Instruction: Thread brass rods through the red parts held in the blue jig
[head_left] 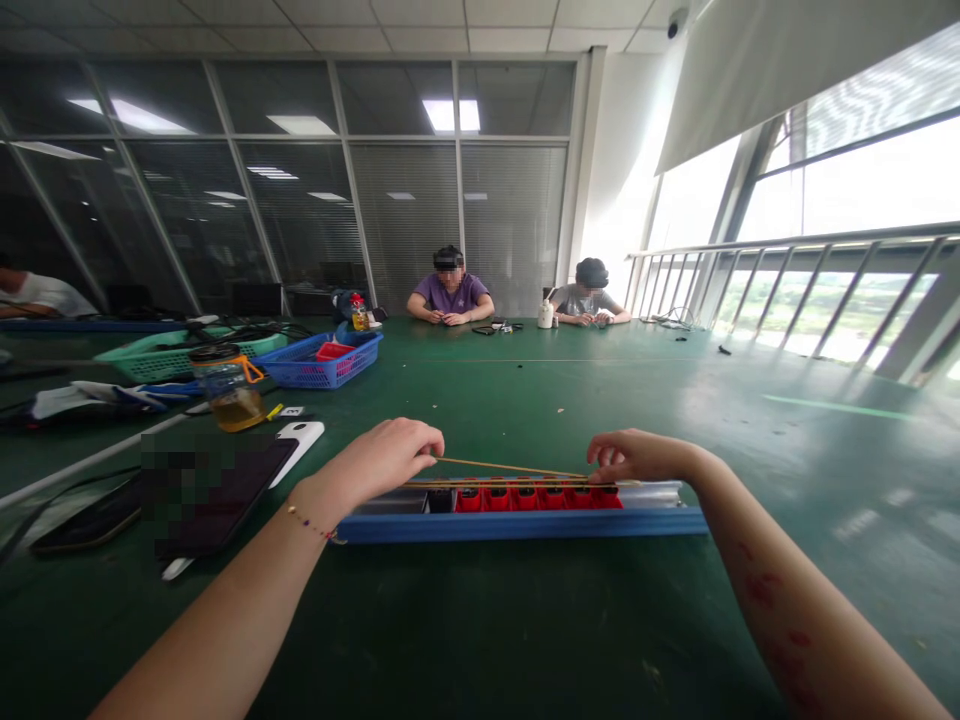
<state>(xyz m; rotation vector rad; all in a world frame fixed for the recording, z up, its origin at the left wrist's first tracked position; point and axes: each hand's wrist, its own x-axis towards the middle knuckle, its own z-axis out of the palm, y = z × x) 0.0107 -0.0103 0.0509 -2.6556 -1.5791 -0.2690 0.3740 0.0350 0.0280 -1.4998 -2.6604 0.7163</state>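
Note:
A long blue-edged tray (525, 524) lies across the table before me, with a row of red holders (496, 498) and a black block (440, 501) inside it. Above these runs a thin tan elastic band (510, 466), drawn tight in several strands between my hands. My left hand (390, 455) pinches the band over the tray's left part. On the other side, my right hand (626, 455) has its fingers bent around the band's right end, near the last red holder. The fingertips are partly hidden by the hands.
To the left lie a dark tablet-like slab (225, 495), a phone (90, 515) and a jar of amber liquid (232, 395). Behind them stand a blue basket (322, 370) and a green basket (142, 360). Two people (450, 295) sit across the green table (480, 620).

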